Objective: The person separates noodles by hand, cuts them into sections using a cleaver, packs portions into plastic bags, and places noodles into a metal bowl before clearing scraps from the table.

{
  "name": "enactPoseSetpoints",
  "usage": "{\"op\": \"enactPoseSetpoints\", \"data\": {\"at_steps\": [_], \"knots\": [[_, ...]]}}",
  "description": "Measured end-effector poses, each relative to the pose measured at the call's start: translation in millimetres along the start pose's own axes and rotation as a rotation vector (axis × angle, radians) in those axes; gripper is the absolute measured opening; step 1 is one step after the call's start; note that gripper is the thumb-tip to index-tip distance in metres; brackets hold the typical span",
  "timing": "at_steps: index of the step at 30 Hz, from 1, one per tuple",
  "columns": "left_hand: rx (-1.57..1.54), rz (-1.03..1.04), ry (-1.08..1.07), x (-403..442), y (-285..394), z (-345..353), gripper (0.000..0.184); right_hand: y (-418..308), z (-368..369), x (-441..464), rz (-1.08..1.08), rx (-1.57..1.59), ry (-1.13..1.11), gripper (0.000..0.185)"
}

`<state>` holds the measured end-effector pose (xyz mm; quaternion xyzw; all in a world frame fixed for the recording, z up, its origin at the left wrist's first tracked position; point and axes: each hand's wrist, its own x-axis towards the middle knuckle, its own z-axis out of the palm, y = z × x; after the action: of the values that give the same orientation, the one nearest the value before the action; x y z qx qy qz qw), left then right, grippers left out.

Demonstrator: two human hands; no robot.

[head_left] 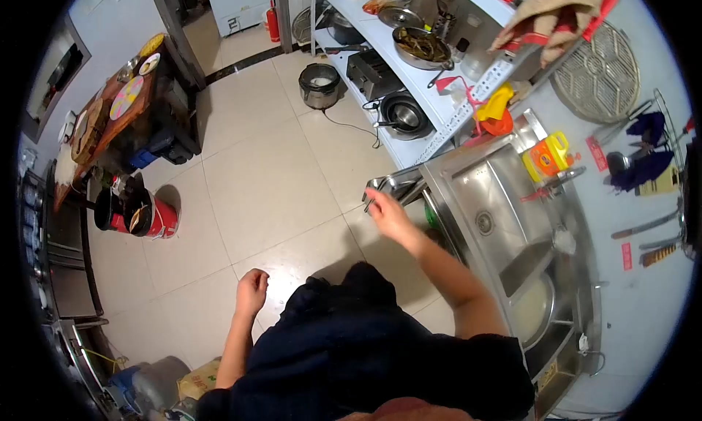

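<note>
My right hand (391, 217) is closed at the corner of a shiny metal tray (402, 179) beside the sink unit. Thin dark metal shows by its fingertips, but I cannot make out what it is or whether the tray is gripped. Over the floor hangs my left hand (252, 292), its fingers curled in and nothing visible in them. Right of my right hand is the stainless steel sink (479, 190). An orange and yellow detergent container (548, 158) stands at the sink's back edge.
A shelf unit (439, 121) holds pans and a pot of dark leaves (422, 46). On the tiled floor stand a cooker (319, 84) with a trailing cord (351, 122) and a red bucket (162, 217). A wooden table (135, 121) is at the left. Knives (647, 229) hang on the right wall.
</note>
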<state>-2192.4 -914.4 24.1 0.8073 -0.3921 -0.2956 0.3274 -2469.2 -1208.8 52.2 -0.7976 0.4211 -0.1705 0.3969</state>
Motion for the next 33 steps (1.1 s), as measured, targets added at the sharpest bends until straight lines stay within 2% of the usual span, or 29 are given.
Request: {"op": "enactPoseSetpoints", "data": {"at_steps": [2,4,6,7,8,10,11,12,13,15,16,18,19,21,23,25,27,29,32,33], "knots": [[-0.055,-0.061,0.042,8.3,-0.2,-3.7,0.016,6.5,-19.3,55.5,-0.104,-0.223,0.042,0.04],[-0.119,-0.072,0.082,21.9,1.1,-2.2,0.016,40.0,-39.3,116.9,-0.219,-0.395,0.177,0.039],[-0.144,-0.12,0.113,44.7,-2.0,4.1,0.017,70.2,-75.5,176.8,-0.174,-0.499,0.222,0.035],[-0.155,-0.153,0.126,51.8,-2.4,6.6,0.018,100.8,-92.4,207.9,-0.291,-0.721,0.318,0.031],[-0.138,-0.183,0.132,64.5,2.3,8.8,0.018,111.3,-114.6,232.7,-0.049,-0.667,0.304,0.026],[-0.189,-0.265,0.137,89.6,28.5,9.0,0.017,166.9,-157.9,284.9,0.06,-0.891,0.383,0.022],[-0.209,-0.308,0.138,102.4,42.6,8.9,0.017,194.8,-175.9,307.3,0.119,-1.019,0.493,0.023],[-0.209,-0.305,0.136,114.9,51.7,9.3,0.017,185.9,-199.4,316.0,0.273,-0.941,0.495,0.024],[-0.214,-0.298,0.149,126.5,58.4,9.2,0.016,190.9,-214.7,328.6,0.285,-0.752,0.781,0.026],[-0.226,-0.289,0.177,152.5,70.3,10.5,0.016,195.8,-252.1,348.1,0.473,-1.088,0.607,0.032],[-0.206,-0.282,0.184,164.1,83.8,9.3,0.015,221.9,-266.2,352.6,0.433,-1.33,0.585,0.035],[-0.193,-0.309,0.181,181.8,91.9,8.7,0.014,268.3,-278.2,366.0,0.473,-1.361,0.711,0.036],[-0.187,-0.33,0.18,185.7,97.9,8.9,0.014,279.9,-282.7,375.6,0.556,-1.146,0.852,0.034],[-0.187,-0.359,0.153,192.2,112.1,9.9,0.014,293.6,-280.3,380.4,0.746,-0.907,0.819,0.031],[-0.19,-0.368,0.145,198.1,118.1,9.8,0.013,267.6,-284.7,379.3,0.946,-0.845,0.51,0.029],[-0.191,-0.366,0.147,201.9,114.4,10.2,0.013,330.2,-290.8,388.1,0.752,-0.977,0.332,0.03],[-0.21,-0.329,0.132,210.4,118.4,6.2,0.014,320.4,-288.0,391.8,0.642,-0.937,0.284,0.031],[-0.248,-0.272,0.149,218.3,113.4,7.7,0.014,193.3,-280.2,399.3,0.596,-0.74,0.361,0.03],[-0.327,-0.244,0.114,240.6,119.4,2.4,0.017,92.2,-241.4,389.6,0.153,-0.152,0.427,0.021],[-0.38,-0.202,0.086,250.2,126.4,-0.9,0.017,59.6,-226.6,385.0,0.095,0.13,0.296,0.026]]}}
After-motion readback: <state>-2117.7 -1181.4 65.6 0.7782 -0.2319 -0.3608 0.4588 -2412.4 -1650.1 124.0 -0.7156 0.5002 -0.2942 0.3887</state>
